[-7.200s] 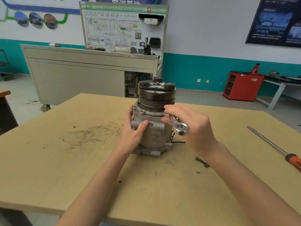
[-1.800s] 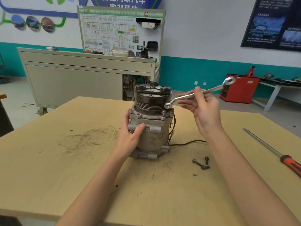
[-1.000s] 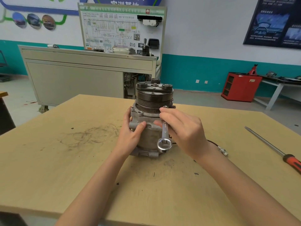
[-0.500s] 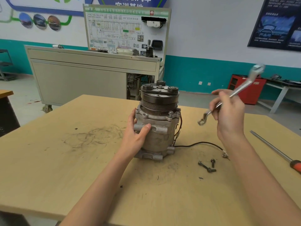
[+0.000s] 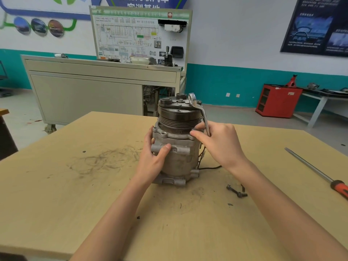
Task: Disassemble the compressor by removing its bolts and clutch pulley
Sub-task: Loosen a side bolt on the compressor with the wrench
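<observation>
At the middle of the table (image 5: 75,194) one compressor (image 5: 178,161) is stood upright, clasped round its housing by the left hand (image 5: 152,157), thumb across the front. One wrench (image 5: 204,117) is gripped by the curled right hand (image 5: 220,146), its ring end raised beside the clutch pulley (image 5: 178,115). Two loose bolts (image 5: 234,191) and one screwdriver (image 5: 310,168) are seen to the right.

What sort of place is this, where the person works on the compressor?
Probably a training workshop for car mechanics. A teaching board with a wiring diagram rises above a grey cabinet behind the table, a dark poster with car pictures hangs on the wall, and a red cabinet stands at the right.
</observation>
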### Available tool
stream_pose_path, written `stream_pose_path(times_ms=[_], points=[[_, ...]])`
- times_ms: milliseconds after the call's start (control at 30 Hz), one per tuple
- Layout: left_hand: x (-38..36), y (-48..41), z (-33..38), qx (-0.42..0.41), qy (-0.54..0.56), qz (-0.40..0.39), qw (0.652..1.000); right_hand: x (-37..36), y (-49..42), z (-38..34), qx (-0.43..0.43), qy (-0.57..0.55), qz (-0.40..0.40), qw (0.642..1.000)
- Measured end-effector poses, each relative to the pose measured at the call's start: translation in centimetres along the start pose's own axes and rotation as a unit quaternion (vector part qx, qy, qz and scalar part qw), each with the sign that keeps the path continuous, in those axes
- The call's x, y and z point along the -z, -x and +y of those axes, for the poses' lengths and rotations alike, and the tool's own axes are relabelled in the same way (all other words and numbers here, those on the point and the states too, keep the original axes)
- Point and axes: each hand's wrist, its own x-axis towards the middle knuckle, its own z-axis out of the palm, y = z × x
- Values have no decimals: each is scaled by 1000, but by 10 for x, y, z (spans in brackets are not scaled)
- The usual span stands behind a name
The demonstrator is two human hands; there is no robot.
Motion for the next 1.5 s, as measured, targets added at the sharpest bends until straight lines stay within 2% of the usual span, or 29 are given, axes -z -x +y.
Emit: stream_pose_path(times_ms=[133,267,333,433,533,633,700,800,900,1000,1100,1200,1333,1400,1500], points=[[0,1,1,6,-6,-2,1000,9,-4,0,5,-75,7,997],[0,2,3,16,1,-6,1000,37,-25,6,-43,-199,56,977],[0,2,3,14,-2,-3,1000,49,-29,17,-56,-162,35,984],[0,1,3,15,-1,-4,1000,56,-17,49,-110,-16,-94,989],[1,1,1,14,-2,-8,1000,46,10,89,-186,129,-210,951],[1,1,2,13,-6,-14,1000,37,29,113,-245,195,-256,914],[2,4,7,8,-3,-4,1000,37,33,120,-270,202,-267,903],[4,13,23,-75,-36,61,995,34,34,124,-275,233,-276,891],[2,19,44,-133,-163,61,976,27,36,125,-270,261,-283,883],[-10,17,59,-88,-344,18,935,20,38,123,-261,285,-294,874],[-25,15,59,-47,-412,37,909,12,40,121,-246,311,-303,867],[-31,14,57,-54,-412,72,907,6,41,117,-229,333,-316,858],[-28,12,53,-94,-384,69,916,3,42,113,-219,335,-325,857],[-19,5,51,-102,-356,43,928,4,42,113,-218,335,-327,856],[2,-8,48,-102,-253,-54,960,4,43,112,-218,333,-326,858]])
